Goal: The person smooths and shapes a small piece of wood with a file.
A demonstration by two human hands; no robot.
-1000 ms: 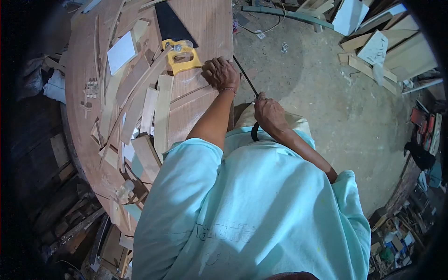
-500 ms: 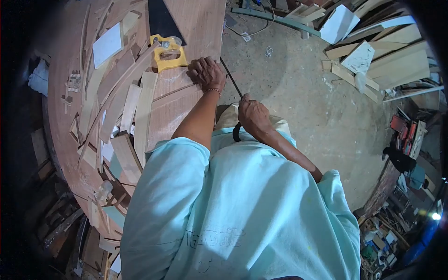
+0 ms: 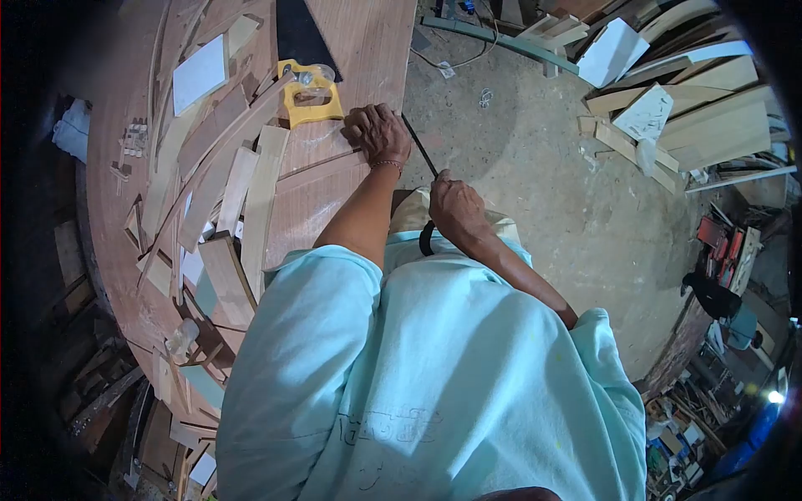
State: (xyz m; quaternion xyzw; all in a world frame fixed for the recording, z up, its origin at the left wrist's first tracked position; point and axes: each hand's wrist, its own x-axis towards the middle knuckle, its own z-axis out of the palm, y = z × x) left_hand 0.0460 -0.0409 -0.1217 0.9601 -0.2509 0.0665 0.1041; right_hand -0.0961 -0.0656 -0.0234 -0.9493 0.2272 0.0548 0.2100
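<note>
My left hand (image 3: 378,135) bears down at the right edge of the workbench, fingers bent over the end of a thin wooden strip (image 3: 322,164). In my right hand (image 3: 457,207), closed in front of my waist, is a long narrow dark tool (image 3: 420,145), seen edge-on. Its far end reaches up to the bench edge right beside my left hand, and a black curved part shows below my right fist. The tool's exact kind is hard to make out. Just beyond my left fingers lies a handsaw (image 3: 312,93) with a yellow handle and dark blade.
Wood offcuts (image 3: 261,188) and a white panel (image 3: 200,75) clutter the workbench (image 3: 368,42) to the left. Concrete floor (image 3: 551,192) lies to the right. Boards (image 3: 718,121) are stacked at the upper right, with a green strip (image 3: 501,37) on the floor ahead.
The view has shifted slightly, moving the bench a little to the right in it. My right hand keeps its grip on the dark tool, and my left hand stays at the bench edge.
</note>
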